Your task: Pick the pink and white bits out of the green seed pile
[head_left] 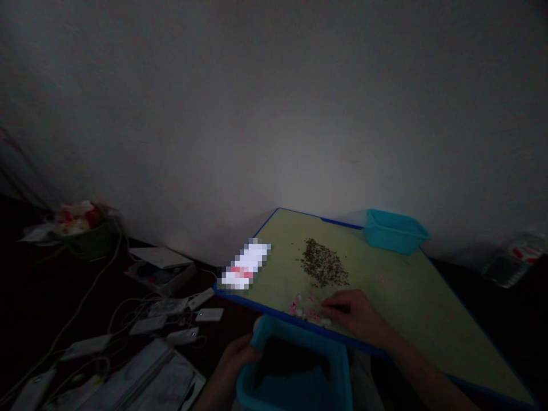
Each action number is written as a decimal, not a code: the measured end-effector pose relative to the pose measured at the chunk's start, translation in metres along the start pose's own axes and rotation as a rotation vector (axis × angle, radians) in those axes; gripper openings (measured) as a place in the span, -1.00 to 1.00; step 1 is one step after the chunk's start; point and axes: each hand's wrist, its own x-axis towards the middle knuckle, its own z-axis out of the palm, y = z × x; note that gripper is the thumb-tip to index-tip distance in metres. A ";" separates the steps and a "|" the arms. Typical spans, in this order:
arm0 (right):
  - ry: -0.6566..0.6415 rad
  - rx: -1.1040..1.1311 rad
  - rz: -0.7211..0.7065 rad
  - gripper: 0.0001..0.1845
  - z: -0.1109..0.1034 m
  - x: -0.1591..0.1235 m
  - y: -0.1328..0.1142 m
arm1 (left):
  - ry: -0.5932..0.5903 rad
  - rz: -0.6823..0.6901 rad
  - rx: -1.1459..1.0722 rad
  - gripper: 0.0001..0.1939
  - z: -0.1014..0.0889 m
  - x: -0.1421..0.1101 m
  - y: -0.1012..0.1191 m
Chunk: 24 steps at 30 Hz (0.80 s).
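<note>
My left hand [237,361] is closed on the left rim of a blue plastic basin [347,371], below the front edge of the table. Dark contents, too dim to name, lie in the basin. Over the table's front edge, my right hand [357,315] has its thumb and fingers pinched at a small see-through piece with pink and white marks [311,314]; it looks like a plastic bag, though the dim light hides its exact kind. Beyond that hand, a spread pile of small brown and pale grains or seeds [323,264] lies on the pale yellow tabletop.
The table [411,314] has a blue edge. A second blue basin [393,240] stands at its back right corner, near the wall. A lit phone-like screen [246,266], blurred out, lies at the left. Cables and white power banks [209,314] cover the dark area left.
</note>
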 end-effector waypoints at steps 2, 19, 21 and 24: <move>0.002 0.022 0.012 -0.83 0.001 -0.005 -0.003 | -0.012 0.012 -0.002 -0.82 0.004 -0.004 0.003; 0.042 0.133 0.119 -0.82 -0.007 -0.010 0.011 | -0.081 0.039 -0.003 -0.86 0.001 -0.006 0.001; 0.099 0.081 0.148 -0.80 -0.020 -0.008 0.020 | -0.070 -0.002 -0.009 -0.86 -0.003 0.001 -0.004; 0.210 -0.011 0.181 -0.77 -0.041 0.000 0.038 | -0.066 -0.010 0.000 -0.79 -0.010 0.010 -0.009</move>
